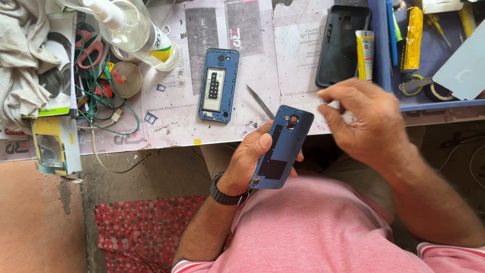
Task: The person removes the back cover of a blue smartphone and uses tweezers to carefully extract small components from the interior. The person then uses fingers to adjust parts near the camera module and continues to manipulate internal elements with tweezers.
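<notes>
Gripping a blue phone back cover [283, 149] between thumb and fingers, the left hand [247, 159] holds it tilted, inner side up, above the lap. Just right of it the right hand [361, 121] hovers with fingertips pinched together; whether they hold anything I cannot tell. Beyond the left hand, on the paper-covered bench [303, 45], lie a thin metal pry tool [260, 101] and the opened blue phone body [219, 85]. Past the right hand rests a black case [342, 43] beside a yellow glue tube [365, 53].

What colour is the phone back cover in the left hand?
Blue, with black patches inside; the back cover, held by the left hand, shows best in the head view.
</notes>
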